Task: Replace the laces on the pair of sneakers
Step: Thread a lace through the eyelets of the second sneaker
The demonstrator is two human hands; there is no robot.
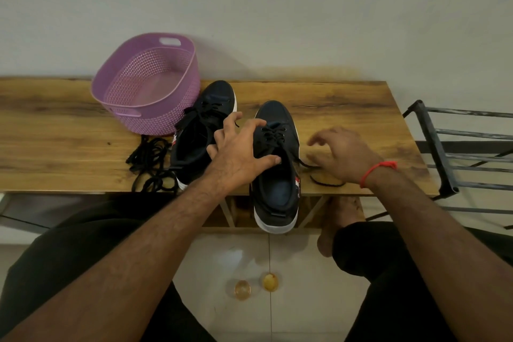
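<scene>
L hand [241, 147] spread wide over the near shoe [274, 164], fingers arched onto the laced part, thumb down by the tongue – reads as bracing the shoe so it won't skid while the lace gets worked; it's pressing, not pinching anything I can see. That shoe sits toe to the wall, heel hanging off the table [69, 130] edge toward the person, handy for reaching into the eyelets. R hand [341, 155] hovers low just right of it, fingers loosely curled and blurred w/ motion, so can't tell if it's got hold of the lace end [326, 179] – that black strand runs out from the shoe's side and loops on the wood under the palm. Judging by that, the lace is coming undone on this shoe, early in the job. Other shoe [205, 130] just left, touching or nearly, angled, its lace in place, untouched so far by the look of it. Spare laces [150, 164], a black tangled pile, lie near the front edge left of the shoes, probably the replacements, kept close but out of the way. Purple basket [144, 83] behind them against the wall, nothing in it that I can see. Metal rack [455, 153] off to the right. Next: R hand needs a firm pinch on that loose end, L keeps pressure so the shoe stays put
</scene>
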